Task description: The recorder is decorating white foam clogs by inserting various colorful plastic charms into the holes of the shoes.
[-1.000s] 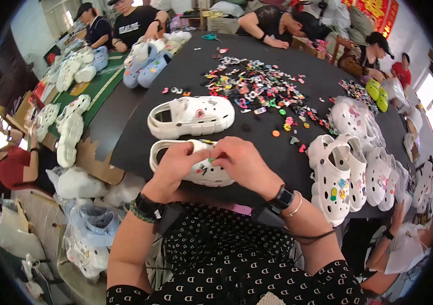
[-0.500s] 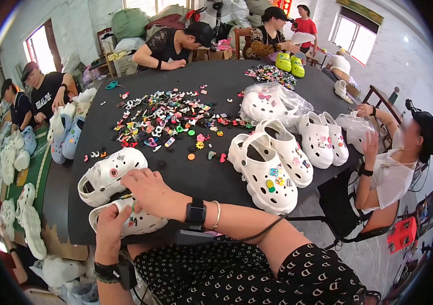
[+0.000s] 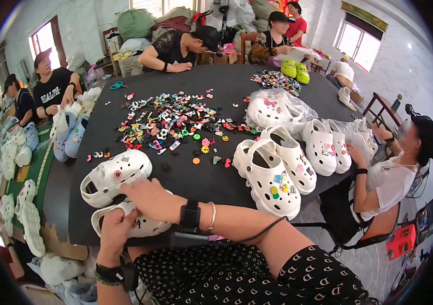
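At the counter (image 3: 186, 178) edge | left hand (image 3: 114, 231) grips white clog (image 3: 140, 223), right hand (image 3: 147, 198) presses on it; steady hold advisable

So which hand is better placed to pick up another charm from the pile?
Probably the right hand: it lies on top of the white clog, nearer the charm pile, while the left hand grips the clog's near edge.

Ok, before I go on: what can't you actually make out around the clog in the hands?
- Head view: right hand covers the top of the near white clog, so any charm under its fingers is hidden.
- Left hand hides the clog's heel end.
- Charm pile: single pieces too small to identify.
- Second white clog: far side unseen.
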The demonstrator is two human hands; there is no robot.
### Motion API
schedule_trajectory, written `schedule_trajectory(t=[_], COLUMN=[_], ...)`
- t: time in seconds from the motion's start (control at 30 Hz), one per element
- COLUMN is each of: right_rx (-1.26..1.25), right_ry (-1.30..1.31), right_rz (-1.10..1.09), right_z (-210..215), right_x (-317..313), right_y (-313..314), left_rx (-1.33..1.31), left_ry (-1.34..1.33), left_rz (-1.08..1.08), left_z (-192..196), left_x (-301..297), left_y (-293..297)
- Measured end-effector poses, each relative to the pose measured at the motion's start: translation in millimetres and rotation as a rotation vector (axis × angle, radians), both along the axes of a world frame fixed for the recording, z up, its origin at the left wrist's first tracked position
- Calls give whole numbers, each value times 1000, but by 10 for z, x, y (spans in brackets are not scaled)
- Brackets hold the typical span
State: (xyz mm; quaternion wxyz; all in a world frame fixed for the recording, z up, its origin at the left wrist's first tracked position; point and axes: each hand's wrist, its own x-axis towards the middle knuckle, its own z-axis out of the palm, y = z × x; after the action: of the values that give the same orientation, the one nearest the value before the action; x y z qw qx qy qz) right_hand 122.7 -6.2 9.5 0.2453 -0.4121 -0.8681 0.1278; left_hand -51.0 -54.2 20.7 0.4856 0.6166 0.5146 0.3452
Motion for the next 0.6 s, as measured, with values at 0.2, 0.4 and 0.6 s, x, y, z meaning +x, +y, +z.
schedule_trajectory(t=[0.2, 0.4, 0.6], right_rx=[-120, -210, -249], right_ry=[195, 171, 95], right_rz=[-11, 46, 146], right_z=[-240, -171, -163], right_x=[332, 649, 823], right_y=[-86, -351, 0], left_rx=[428, 455, 434], left_ry=[464, 759, 743], left_rz=[130, 192, 288], left_z=[-216, -113, 133], left_x=[153, -294, -221], left_y=[277, 383, 205])
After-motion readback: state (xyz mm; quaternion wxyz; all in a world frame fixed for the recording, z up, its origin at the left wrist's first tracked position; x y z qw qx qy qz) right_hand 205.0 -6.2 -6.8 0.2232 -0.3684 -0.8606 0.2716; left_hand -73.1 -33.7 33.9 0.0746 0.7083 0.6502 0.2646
